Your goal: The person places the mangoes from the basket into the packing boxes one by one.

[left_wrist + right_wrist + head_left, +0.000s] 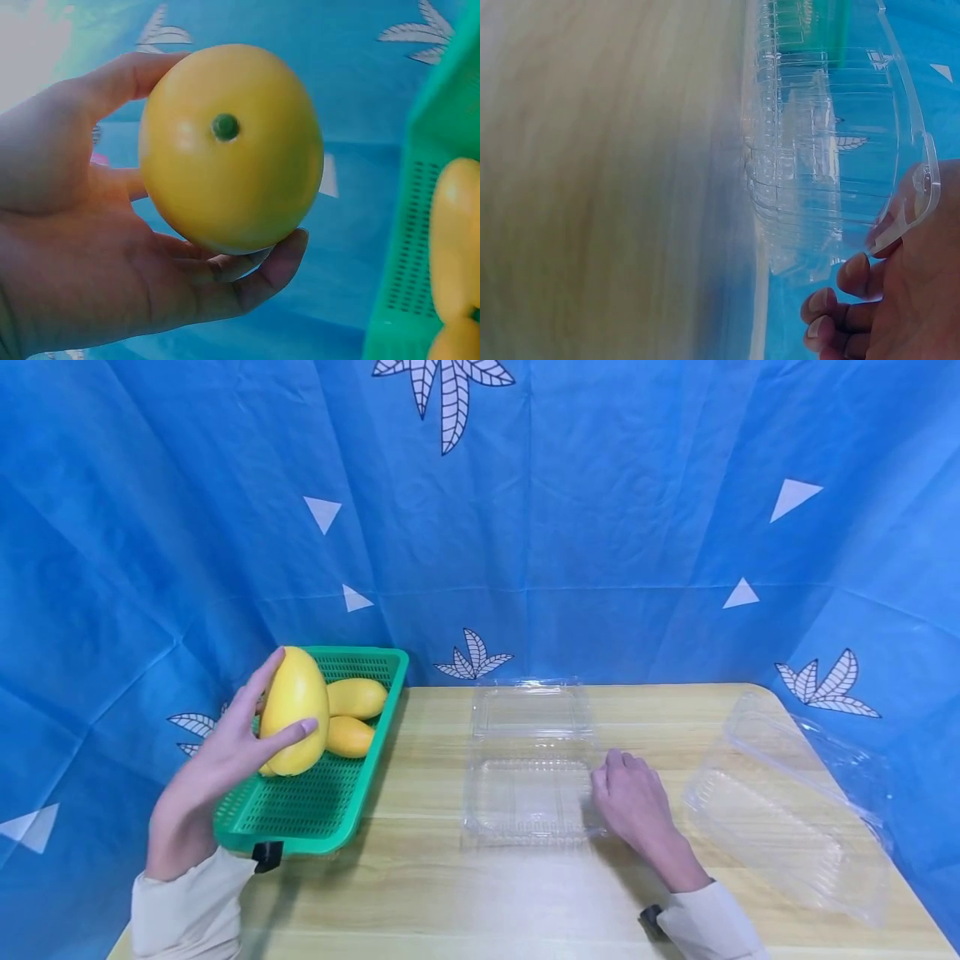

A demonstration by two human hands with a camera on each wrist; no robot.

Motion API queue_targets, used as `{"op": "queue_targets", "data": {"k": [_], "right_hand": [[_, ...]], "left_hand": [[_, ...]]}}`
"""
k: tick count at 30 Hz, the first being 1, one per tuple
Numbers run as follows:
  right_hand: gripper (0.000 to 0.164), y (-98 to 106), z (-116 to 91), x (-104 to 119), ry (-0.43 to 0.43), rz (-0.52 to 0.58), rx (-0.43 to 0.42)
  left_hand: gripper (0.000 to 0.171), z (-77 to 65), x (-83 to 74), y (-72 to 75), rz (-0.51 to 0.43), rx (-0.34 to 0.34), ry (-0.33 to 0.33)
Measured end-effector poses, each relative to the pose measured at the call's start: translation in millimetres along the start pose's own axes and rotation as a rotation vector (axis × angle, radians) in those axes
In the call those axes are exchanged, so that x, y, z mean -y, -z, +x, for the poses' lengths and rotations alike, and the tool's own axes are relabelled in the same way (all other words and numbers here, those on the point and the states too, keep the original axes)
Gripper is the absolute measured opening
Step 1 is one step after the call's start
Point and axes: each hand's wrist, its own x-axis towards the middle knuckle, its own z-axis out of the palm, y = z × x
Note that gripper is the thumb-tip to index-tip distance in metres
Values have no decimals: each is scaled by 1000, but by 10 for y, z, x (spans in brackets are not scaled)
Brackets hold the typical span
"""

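My left hand point(217, 760) grips a large yellow mango point(297, 706), raised over the green basket point(375, 768). In the left wrist view, thumb and fingers curve round the mango point(232, 172), whose end with a green stem spot faces the camera. Two more yellow mangoes point(356, 697) lie in the basket, and others are partly hidden behind the held one. On the table, my right hand point(637, 802) pinches the right rim of an opened clear plastic clamshell box point(528, 802). The right wrist view shows the rim of this box point(922, 195) between thumb and forefinger.
Further clear plastic boxes point(780, 827) lie open and overlapping at the table's right edge. A blue patterned cloth point(525, 527) hangs behind and at both sides of the wooden table point(420, 893). The clamshell's lid point(532, 710) lies folded back toward the cloth.
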Motion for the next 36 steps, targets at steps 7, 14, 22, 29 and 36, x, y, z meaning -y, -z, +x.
{"op": "queue_targets", "data": {"k": [7, 14, 22, 29, 36], "right_hand": [[23, -10, 6, 23, 8, 8, -2], [22, -15, -6, 48, 10, 8, -5], [22, 30, -17, 38, 18, -24, -9], [22, 64, -4, 29, 36, -53, -18], [24, 62, 13, -31, 23, 113, 70]], "left_hand": [[88, -85, -185, 50, -24, -30, -14], [89, -160, -216, 15, -71, -37, -42], [89, -126, -222, -130, -116, -57, -55], [91, -77, -238, -238, -137, -38, -62], [91, -46, -220, -274, -119, -21, -82]]}}
